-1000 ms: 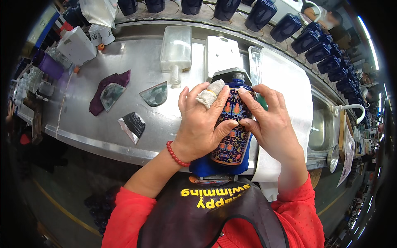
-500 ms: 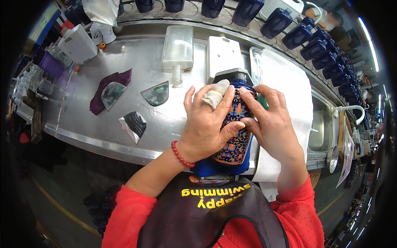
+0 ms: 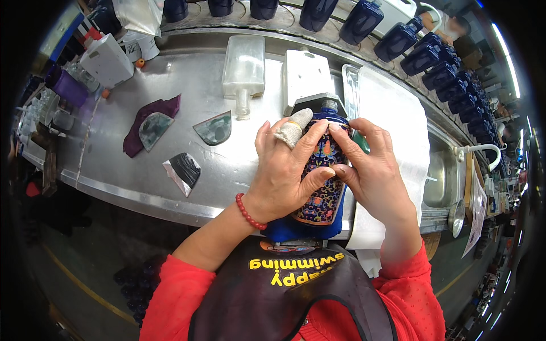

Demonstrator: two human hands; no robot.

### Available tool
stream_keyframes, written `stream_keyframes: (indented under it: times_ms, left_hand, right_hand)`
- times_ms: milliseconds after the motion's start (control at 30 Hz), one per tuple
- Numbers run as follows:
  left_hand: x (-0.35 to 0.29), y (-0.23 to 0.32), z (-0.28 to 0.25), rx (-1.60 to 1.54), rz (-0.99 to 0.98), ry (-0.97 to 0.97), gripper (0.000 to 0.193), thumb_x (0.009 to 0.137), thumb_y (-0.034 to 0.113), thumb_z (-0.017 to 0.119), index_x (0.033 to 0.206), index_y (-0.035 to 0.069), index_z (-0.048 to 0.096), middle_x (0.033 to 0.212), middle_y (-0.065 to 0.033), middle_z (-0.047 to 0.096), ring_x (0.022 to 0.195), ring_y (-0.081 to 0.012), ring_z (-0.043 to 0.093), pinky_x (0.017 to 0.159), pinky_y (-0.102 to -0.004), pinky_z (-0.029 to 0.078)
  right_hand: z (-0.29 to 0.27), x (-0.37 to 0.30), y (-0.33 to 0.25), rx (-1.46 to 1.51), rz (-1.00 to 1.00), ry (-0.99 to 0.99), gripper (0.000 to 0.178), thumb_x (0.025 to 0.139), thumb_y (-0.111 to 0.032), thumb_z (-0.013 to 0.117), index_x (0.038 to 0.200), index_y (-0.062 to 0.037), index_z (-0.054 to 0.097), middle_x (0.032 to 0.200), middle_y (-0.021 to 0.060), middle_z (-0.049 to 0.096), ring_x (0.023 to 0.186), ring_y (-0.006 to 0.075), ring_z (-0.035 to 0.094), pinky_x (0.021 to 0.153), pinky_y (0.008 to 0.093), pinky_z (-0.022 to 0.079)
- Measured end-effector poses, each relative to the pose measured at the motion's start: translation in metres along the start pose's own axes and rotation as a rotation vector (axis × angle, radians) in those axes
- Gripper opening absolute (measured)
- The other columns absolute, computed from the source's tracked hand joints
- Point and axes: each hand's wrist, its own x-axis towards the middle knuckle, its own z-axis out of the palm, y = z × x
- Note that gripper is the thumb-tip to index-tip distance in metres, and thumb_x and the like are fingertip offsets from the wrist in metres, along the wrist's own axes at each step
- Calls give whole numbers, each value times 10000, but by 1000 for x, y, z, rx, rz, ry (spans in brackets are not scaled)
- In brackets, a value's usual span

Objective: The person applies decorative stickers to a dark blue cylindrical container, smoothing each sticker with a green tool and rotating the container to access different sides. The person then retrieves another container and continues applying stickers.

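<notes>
A dark blue glass bottle point(image 3: 324, 193) with a colourful flower pattern lies tilted before me, its bare neck pointing away, on a blue cloth point(image 3: 275, 229). My left hand point(image 3: 284, 170) holds its left side, thumb and forefinger laid on the patterned face. A pale cloth finger cover point(image 3: 293, 129) with a yellow band sits on one left finger. My right hand point(image 3: 372, 165) grips the right side, with fingertips near the shoulder and the thumb lower down. Both forefingers almost meet below the neck. Behind the neck stands a white block-shaped holder point(image 3: 307, 77) with a dark front edge.
Left on the steel table point(image 3: 222, 176) lie curved scrapers point(image 3: 215, 129), a purple cloth point(image 3: 136, 133) and a black-and-silver piece point(image 3: 183, 173). A clear bottle point(image 3: 244, 68) lies farther back. White sheeting point(image 3: 395, 113) and a sink point(image 3: 443, 176) are right. Blue bottles point(image 3: 362, 23) line a conveyor behind.
The blue bottles on the conveyor have shifted along it. My hands stay on the patterned bottle and have moved only slightly; the covered finger has shifted a little to the left.
</notes>
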Motion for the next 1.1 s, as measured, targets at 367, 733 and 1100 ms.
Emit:
stream_keyframes:
  times_ms: [367,733,1100]
  left_hand:
    - [0,-1,8,-72,-4,54,783,989,635,483,1511,52,465,1439,-221,505,1320,-432,424,1128,-638,194]
    - [-7,-1,6,-46,-10,15,785,1015,610,461,1513,3,444,1484,-263,461,1370,-423,407,1160,-538,210]
    - [-17,7,4,-5,-15,-9,863,1015,639,430,1526,-55,401,1506,-283,441,1391,-425,393,1181,-508,197]
  right_hand:
    - [2,1,3,-18,-14,19,602,832,-192,782,1402,-112,604,1331,163,511,1177,365,518,990,455,482]
    - [2,-1,-1,3,-5,21,600,822,-200,793,1393,-132,620,1328,161,513,1155,360,525,980,457,483]
    - [0,-5,-5,-29,-12,-13,588,813,-199,797,1376,-151,633,1335,153,506,1159,349,530,952,463,486]
